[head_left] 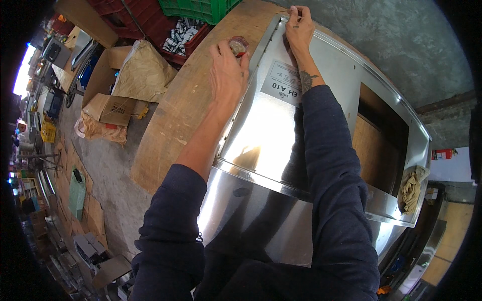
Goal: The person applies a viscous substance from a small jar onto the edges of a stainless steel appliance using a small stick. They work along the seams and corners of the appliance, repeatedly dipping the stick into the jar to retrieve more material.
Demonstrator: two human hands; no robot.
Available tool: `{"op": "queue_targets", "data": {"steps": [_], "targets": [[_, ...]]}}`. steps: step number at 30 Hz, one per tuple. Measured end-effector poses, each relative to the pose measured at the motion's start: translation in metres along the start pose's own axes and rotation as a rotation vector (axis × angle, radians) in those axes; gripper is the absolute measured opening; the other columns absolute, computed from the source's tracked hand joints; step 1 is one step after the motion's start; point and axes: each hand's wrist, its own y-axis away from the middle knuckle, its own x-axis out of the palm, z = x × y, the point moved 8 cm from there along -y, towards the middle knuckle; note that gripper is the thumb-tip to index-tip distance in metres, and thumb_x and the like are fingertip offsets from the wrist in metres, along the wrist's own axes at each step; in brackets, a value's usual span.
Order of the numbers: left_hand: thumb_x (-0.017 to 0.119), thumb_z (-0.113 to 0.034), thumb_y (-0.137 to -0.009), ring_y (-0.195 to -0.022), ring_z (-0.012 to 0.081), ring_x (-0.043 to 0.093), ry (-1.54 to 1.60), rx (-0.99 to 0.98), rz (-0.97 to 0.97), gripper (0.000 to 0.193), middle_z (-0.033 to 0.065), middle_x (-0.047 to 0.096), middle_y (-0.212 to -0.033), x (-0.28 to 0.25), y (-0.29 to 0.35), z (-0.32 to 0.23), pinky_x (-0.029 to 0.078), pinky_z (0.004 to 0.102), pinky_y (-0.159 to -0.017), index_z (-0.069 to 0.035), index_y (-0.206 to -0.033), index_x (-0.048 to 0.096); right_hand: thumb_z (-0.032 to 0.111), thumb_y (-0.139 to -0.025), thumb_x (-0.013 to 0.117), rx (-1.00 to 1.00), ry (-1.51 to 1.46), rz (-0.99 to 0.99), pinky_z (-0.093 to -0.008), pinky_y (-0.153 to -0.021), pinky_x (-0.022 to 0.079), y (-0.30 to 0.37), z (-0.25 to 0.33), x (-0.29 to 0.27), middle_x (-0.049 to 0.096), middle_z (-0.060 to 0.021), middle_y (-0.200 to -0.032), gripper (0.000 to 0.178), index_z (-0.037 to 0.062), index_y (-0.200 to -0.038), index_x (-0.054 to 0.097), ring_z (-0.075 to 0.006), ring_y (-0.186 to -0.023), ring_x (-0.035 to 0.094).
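A large shiny sheet-metal housing lies on a wooden table before me, with a rectangular opening on its right. My left hand is wrapped round a small round jar, clear with some red, held over the housing's left edge. At the far corner of the housing, my right hand pinches a thin brownish stick pointing left; its tip is too small to make out. Along the left edge flange run several small holes. A printed grey label lies on the metal near my right forearm.
A crumpled tan cloth hangs on the housing's right corner. Beyond the table stand red and green crates and a tray of small metal parts. Cardboard boxes with brown paper sit on the floor at left. A grey wall rises at far right.
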Motion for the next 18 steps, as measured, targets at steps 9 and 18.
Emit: {"op": "queue_targets", "data": {"steps": [9, 18], "targets": [[0.072, -0.021, -0.103, -0.117, 0.0494, 0.063, 0.033, -0.016, 0.01, 0.052, 0.031, 0.054, -0.134, 0.0008, 0.0003, -0.001, 0.052, 0.0544, -0.1, 0.006, -0.141, 0.05, 0.031, -0.111, 0.062, -0.046, 0.036, -0.017, -0.0484, -0.083, 0.057, -0.0016, -0.0008, -0.0027, 0.078, -0.0204, -0.096, 0.028, 0.0037, -0.114, 0.069, -0.0384, -0.088, 0.076], [0.072, -0.021, -0.104, -0.106, 0.0511, 0.067, -0.002, 0.038, -0.02, 0.051, 0.0315, 0.054, -0.13, -0.0007, 0.0005, -0.0001, 0.055, 0.0557, -0.089, 0.006, -0.14, 0.049, 0.031, -0.112, 0.062, -0.014, 0.034, 0.001, -0.0467, -0.082, 0.058, -0.0006, 0.0017, -0.0014, 0.079, -0.0175, -0.095, 0.029, 0.0028, -0.112, 0.068, -0.0368, -0.088, 0.077]]}}
